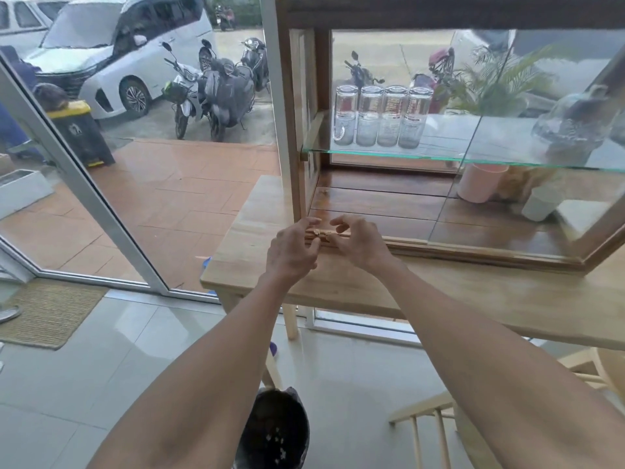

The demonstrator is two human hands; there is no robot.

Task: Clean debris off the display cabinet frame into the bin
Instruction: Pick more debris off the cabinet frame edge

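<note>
A pale wooden table point(473, 296) stands against a glass shopfront, with glossy grey floor tiles point(101, 384) in front of it and a woven doormat point(50, 313) at the near left. On the table sits the display cabinet point(439, 245), a wooden-framed glass case with a dark plank floor and a glass shelf point(439, 155) across its middle. Four clear jars point(384, 115) stand in a row on the left of that shelf; under it, to the right, are a pink cup point(482, 182) and a white cup point(541, 204). Both hands meet at the near left corner of the cabinet's bottom frame. The left hand point(292, 250) has its fingers curled and pinching small pale bits of debris point(318, 232) lying in the frame's groove; the right hand point(358, 240) is bent in just beside it, thumb and fingers drawn together on the same spot. The dark round bin point(275, 431) stands on the floor below the table's near edge, between the forearms, with a few light scraps inside. Pale wooden chair rails point(436, 421) show at the near right. Beyond the glass are a terracotta-tiled terrace point(176, 198), parked scooters point(220, 89) and a white van point(118, 52).
</note>
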